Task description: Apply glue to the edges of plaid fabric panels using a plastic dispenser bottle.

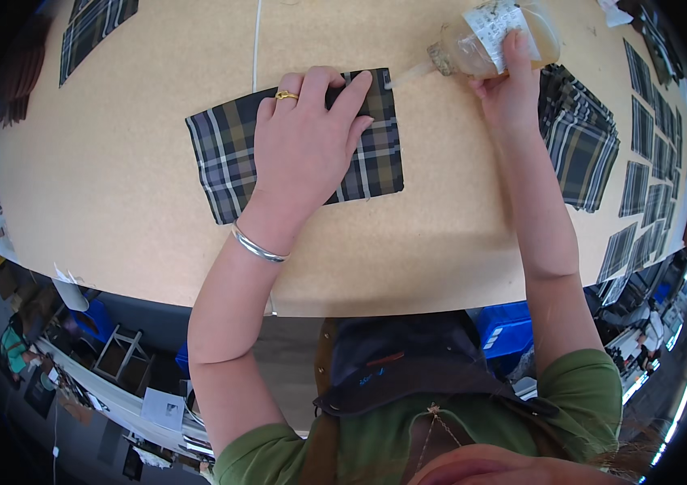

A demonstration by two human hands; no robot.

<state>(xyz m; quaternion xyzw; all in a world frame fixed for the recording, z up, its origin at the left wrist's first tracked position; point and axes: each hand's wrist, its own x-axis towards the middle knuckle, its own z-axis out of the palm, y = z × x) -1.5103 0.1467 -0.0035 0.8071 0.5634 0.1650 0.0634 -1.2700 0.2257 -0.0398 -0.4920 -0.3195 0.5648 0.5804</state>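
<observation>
My left hand (pixel 307 130) lies spread, palm down, on a dark plaid fabric piece (pixel 228 154) in front of me, its thumb and fingertips near the upper right part. In my right hand (pixel 510 91) is a clear plastic squeeze bottle (pixel 470 45) of yellowish liquid, tilted so that its narrow nozzle points left and down. The nozzle tip is at the upper right corner of the fabric, where a small pale spot shows. Whether the tip touches the cloth I cannot tell. The bottle bears a label with writing.
A stack of plaid pieces (pixel 583 139) lies right of my right forearm. Farther right, several plaid pieces (pixel 634 188) are laid out in rows on the brown-covered table (pixel 119 200). More plaid cloth (pixel 97 30) lies at the upper left. Blue bins (pixel 504 330) stand below the near edge.
</observation>
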